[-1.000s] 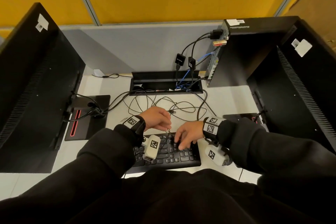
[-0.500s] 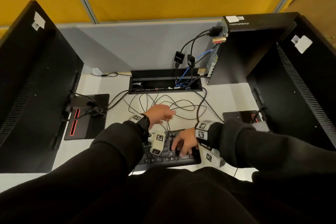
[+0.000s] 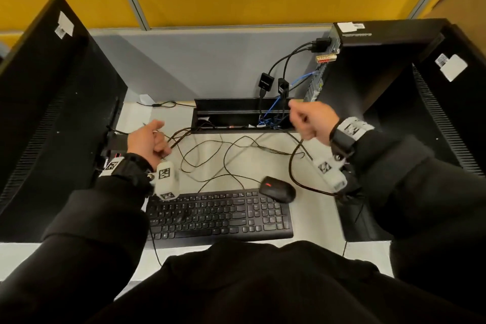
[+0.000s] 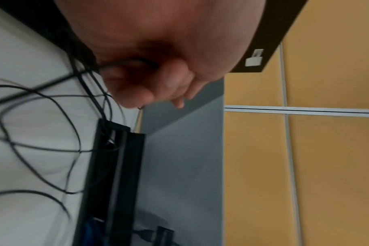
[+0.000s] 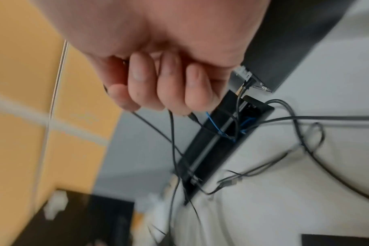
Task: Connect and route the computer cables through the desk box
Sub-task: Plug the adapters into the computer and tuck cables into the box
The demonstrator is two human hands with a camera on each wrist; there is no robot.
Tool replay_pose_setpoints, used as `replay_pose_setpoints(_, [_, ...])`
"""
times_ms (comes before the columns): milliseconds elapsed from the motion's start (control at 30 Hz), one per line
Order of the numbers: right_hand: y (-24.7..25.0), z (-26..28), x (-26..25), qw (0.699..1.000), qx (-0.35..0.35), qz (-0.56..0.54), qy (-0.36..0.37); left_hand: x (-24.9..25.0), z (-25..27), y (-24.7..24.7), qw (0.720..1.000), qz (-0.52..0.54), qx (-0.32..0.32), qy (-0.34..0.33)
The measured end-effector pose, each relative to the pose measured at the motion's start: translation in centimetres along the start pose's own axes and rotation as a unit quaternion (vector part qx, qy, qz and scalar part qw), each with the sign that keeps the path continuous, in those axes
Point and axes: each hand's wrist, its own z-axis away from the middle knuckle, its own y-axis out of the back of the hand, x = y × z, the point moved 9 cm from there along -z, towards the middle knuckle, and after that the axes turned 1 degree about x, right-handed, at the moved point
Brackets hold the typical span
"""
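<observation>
Cables, thin black and limp [image 3: 210, 155], sprawled in loose loops across the white desk [image 3: 310, 218] between the black keyboard [image 3: 221, 214] and the open black desk box [image 3: 242, 117]. My left hand [image 3: 147, 139] had its fingers curled round several strands; my right hand [image 3: 310, 121] pinched a thin lead above the box. They looked light, floppy and quick to tangle, so I judged the plug ends the best hold. I counted one keyboard, one black mouse [image 3: 277, 189], two black monitors and one box.
</observation>
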Motion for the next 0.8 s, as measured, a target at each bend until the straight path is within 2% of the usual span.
replay_pose_setpoints(67, [2.1,-0.7,-1.0,0.994,0.016,-0.111,-0.003,-2.4,-0.4,1.2,0.991,-0.13,0.001,0.026])
replay_pose_setpoints(133, [3.1,-1.3,-1.1,0.989,0.025,-0.14,-0.027,-4.6,-0.5,1.3,0.956,-0.293,-0.021,0.02])
replay_pose_setpoints(233, [3.5,-1.1,-1.3,0.983,0.02,-0.179,-0.04,-7.7,-0.3,0.6,0.914,-0.401,-0.05,0.027])
replay_pose_setpoints(300, [3.1,-0.8,-2.1,0.97,0.011,-0.242,-0.033,-8.5,-0.2,-0.3,0.867,-0.493,-0.071,0.005])
replay_pose_setpoints(367, [2.7,-0.4,-3.6,0.951,0.008,-0.307,-0.013,-8.2,0.0,-1.1,0.791,-0.608,-0.065,-0.038])
replay_pose_setpoints(433, [2.2,0.1,-5.8,0.931,-0.01,-0.366,0.017,-7.0,-0.1,-1.3,0.726,-0.682,-0.006,-0.083])
replay_pose_setpoints(500, [1.5,0.8,-8.2,0.914,-0.032,-0.402,0.044,-4.9,0.5,-2.2,0.694,-0.697,0.059,-0.171])
replay_pose_setpoints(567, [0.8,1.7,-10.8,0.904,-0.053,-0.417,0.074,-2.1,3.0,-5.0,0.657,-0.675,0.077,-0.327])
replay_pose_setpoints(633, [-0.1,2.6,-13.5,0.899,-0.08,-0.416,0.106,-0.3,6.9,-8.6,0.637,-0.603,0.031,-0.479])
replay_pose_setpoints(700, [-0.8,3.2,-15.7,0.901,-0.098,-0.401,0.133,-0.5,10.5,-12.6,0.606,-0.561,-0.06,-0.561])
replay_pose_setpoints(733, [-1.0,3.4,-16.4,0.905,-0.101,-0.389,0.142,-1.8,11.6,-14.7,0.584,-0.574,-0.122,-0.561])
replay_pose_setpoints(800, [-1.1,3.0,-17.0,0.919,-0.082,-0.354,0.151,-6.2,11.1,-17.7,0.537,-0.643,-0.236,-0.493])
